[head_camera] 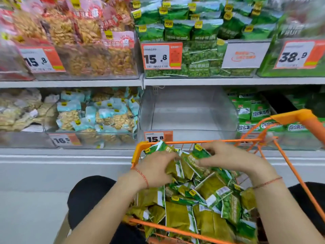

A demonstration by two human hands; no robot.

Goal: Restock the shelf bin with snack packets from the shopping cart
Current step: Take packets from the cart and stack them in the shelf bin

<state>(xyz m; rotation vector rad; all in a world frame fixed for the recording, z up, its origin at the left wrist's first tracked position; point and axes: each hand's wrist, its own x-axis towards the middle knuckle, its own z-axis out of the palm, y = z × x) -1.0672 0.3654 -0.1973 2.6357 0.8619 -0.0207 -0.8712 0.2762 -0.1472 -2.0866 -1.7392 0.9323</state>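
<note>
Both hands are in the orange wire cart (288,118). The left hand (156,168) and right hand (226,159) each have fingers curled on green snack packets (190,162) at the far end of the pile. The clear plastic shelf bin (188,111), just beyond the cart, has no packets yet. Risk: the packets are smooth, glossy foil, flat & pillow-shaped, so they may slide out of a loose bundle w/ too many taken at once. They could fall betw. cart & shelf.
</note>
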